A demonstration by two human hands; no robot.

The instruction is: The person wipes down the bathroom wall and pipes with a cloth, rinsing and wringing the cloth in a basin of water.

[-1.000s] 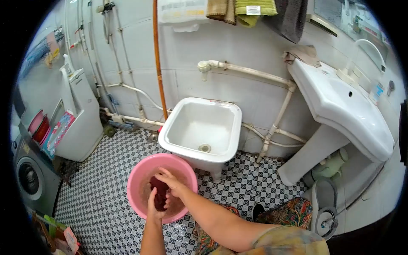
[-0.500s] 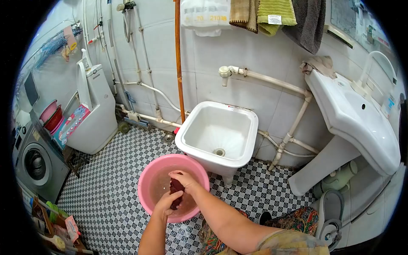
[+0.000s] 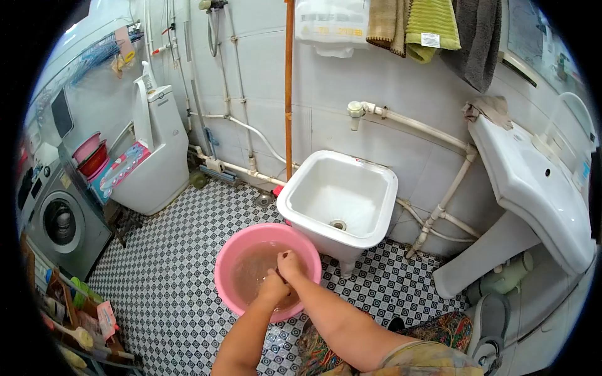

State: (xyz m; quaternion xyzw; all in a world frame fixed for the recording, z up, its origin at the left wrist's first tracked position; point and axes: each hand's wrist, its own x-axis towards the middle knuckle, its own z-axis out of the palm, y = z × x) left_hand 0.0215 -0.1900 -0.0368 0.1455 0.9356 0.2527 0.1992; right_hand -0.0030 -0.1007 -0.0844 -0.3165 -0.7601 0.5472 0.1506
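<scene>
Over a pink basin (image 3: 224, 266) of cloudy brownish water (image 3: 251, 266), both my hands are closed and pressed close together. My left hand (image 3: 273, 287) is the lower one, its fingers curled into a fist. Just above it, toward the sink, my right hand (image 3: 290, 265) is also clenched. Between them is a dark red cloth (image 3: 287, 284), almost wholly hidden by the fingers. The basin stands on the patterned floor, against the foot of a white mop sink (image 3: 389, 207).
A tap (image 3: 355, 113) juts from the wall above the mop sink. A wooden pole (image 3: 289, 94) leans behind it. The washbasin (image 3: 501, 156) stands right, the toilet (image 3: 157, 169) and washing machine (image 3: 63, 219) left. Towels (image 3: 433, 28) hang above. A colourful mat (image 3: 445, 332) lies near my feet.
My hands have closed tighter around the dark red cloth, which showed plainly between them before and is now mostly covered. The view has shifted, so the surroundings sit farther right.
</scene>
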